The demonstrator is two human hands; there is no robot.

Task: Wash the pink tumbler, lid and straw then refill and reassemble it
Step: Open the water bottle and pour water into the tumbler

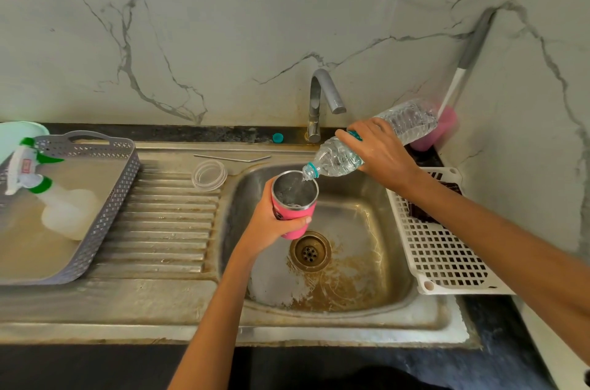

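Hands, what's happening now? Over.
Left hand grips pink metal tumbler over steel sink. Right hand tips clear plastic bottle, pouring water in. Nothing in the way.

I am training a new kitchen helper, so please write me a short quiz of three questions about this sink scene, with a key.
1. True or false: the right hand tilts the water bottle so that water pours into the pink tumbler.
2. Where does the clear lid lie? A) on the tumbler B) on the drainboard C) in the white basket
3. Fill in: the left hand grips the ____ above the sink.
Key: 1 true; 2 B; 3 tumbler.
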